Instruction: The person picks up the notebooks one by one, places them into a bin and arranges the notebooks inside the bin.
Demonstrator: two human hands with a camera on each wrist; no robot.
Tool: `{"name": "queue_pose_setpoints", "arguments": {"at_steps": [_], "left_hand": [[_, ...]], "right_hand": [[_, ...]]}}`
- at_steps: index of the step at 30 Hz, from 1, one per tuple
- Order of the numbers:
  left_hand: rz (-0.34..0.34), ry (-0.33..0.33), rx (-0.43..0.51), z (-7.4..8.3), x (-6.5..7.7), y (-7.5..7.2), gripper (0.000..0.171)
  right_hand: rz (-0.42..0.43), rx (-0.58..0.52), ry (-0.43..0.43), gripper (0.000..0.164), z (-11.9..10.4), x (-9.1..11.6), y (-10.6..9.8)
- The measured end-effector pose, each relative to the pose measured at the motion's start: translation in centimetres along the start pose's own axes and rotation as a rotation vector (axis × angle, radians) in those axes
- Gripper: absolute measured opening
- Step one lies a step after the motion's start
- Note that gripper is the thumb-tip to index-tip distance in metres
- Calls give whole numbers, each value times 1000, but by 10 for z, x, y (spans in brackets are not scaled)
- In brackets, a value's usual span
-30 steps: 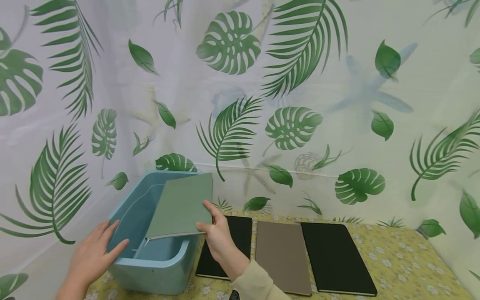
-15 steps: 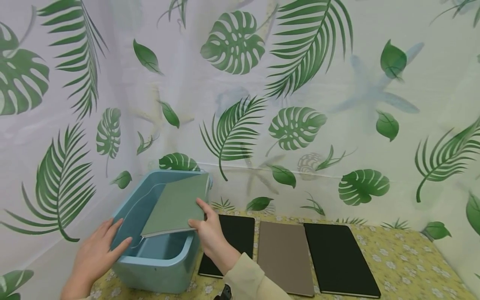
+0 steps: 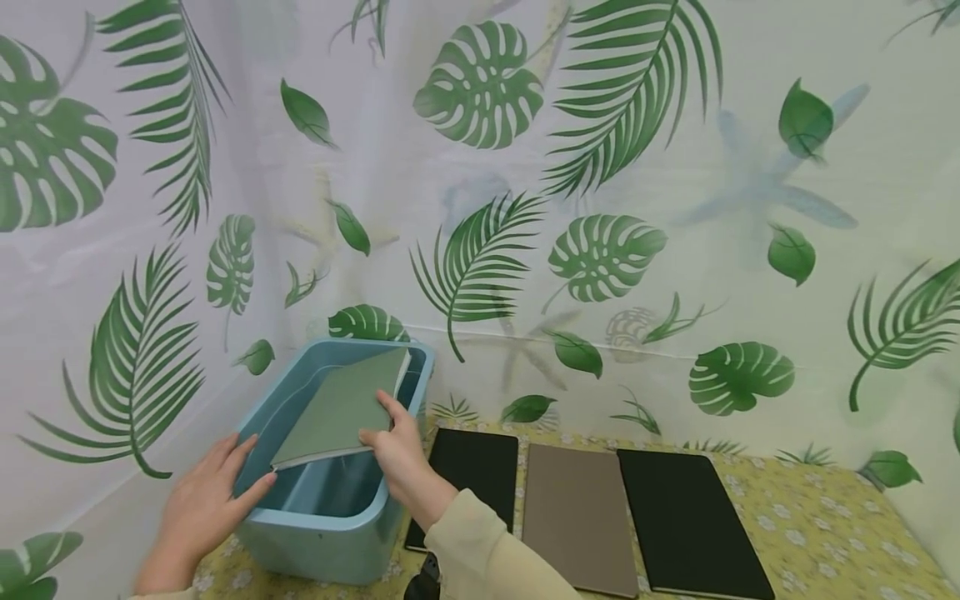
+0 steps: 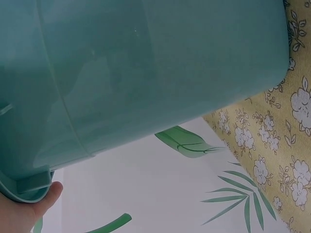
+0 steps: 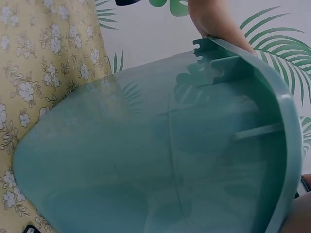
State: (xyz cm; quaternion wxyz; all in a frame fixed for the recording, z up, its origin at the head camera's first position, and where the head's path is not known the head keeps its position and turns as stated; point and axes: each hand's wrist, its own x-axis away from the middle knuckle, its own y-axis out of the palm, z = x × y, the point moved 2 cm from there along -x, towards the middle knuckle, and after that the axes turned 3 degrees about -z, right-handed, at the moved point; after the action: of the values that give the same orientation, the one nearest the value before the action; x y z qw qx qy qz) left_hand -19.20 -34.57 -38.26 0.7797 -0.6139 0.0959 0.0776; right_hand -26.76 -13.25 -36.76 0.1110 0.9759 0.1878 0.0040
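My right hand point(image 3: 405, 454) grips a sage-green notebook point(image 3: 330, 408) by its right edge, thumb and a finger on the cover, the other fingers hidden beneath. Tilted, the notebook lies across the mouth of a blue plastic bin point(image 3: 352, 527), its lower left corner near my left thumb. My left hand point(image 3: 206, 504) holds the bin's near left rim, thumb over the corner; a fingertip point(image 4: 54, 191) shows under the rim in the left wrist view. The right wrist view has mainly the bin's outer wall point(image 5: 121, 155), with part of my right hand point(image 5: 299, 218) at the lower corner.
Right of the bin, a black notebook point(image 3: 480, 467), a brown notebook point(image 3: 577, 517) and another black notebook point(image 3: 693, 521) lie in a row on a yellow floral tablecloth point(image 3: 825, 525). A white leaf-print curtain point(image 3: 615, 183) hangs behind and along the left.
My right hand has moved the green notebook left and lower, from over the bin's right rim to within its mouth. My left hand has stayed at the rim.
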Motion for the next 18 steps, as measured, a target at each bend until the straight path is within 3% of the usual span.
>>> {"name": "queue_pose_setpoints", "arguments": {"at_steps": [18], "left_hand": [[23,1,18,-2,0,2,69]], "right_hand": [[17,10,53,60,7,-16,22]]}}
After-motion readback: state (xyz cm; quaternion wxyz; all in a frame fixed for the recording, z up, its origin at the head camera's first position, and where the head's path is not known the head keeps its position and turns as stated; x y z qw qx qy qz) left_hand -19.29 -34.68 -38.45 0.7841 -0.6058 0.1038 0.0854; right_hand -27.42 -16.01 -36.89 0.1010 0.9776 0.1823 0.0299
